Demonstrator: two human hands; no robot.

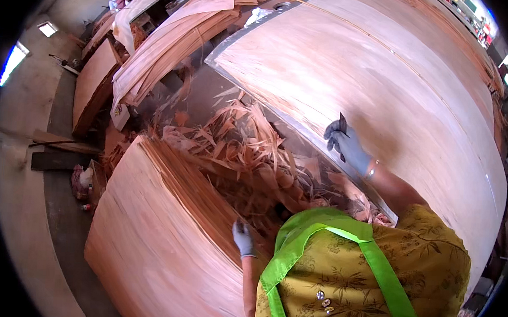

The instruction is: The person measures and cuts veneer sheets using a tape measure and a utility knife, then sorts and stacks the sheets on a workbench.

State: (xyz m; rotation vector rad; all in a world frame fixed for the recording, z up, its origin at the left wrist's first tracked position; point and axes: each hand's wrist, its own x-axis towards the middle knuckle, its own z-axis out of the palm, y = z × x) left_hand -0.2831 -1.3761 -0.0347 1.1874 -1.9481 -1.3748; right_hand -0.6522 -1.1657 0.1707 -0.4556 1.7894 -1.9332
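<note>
My right hand (pixel 353 151), in a grey glove, is above the edge of a large pale veneer sheet (pixel 328 65) on the table. Its fingers are closed round a dark, narrow knife-like tool (pixel 342 124), whose ends stick out on both sides of the fist. Lower down, my left hand (pixel 242 239), also gloved in grey, is at the edge of a stack of veneer sheets (pixel 152 228). Its fingers are bent at the sheet edges and seem to pinch the top sheet; the fingertips are small and partly hidden.
Torn veneer scraps (pixel 249 135) heap up between the stack and the table's metal edge (pixel 296 126). More veneer sheets (pixel 174 39) are piled at the far left, near a leaning board stack (pixel 94 87). A thin strip (pixel 386 48) crosses the big sheet. Another person (pixel 117 1) is far off.
</note>
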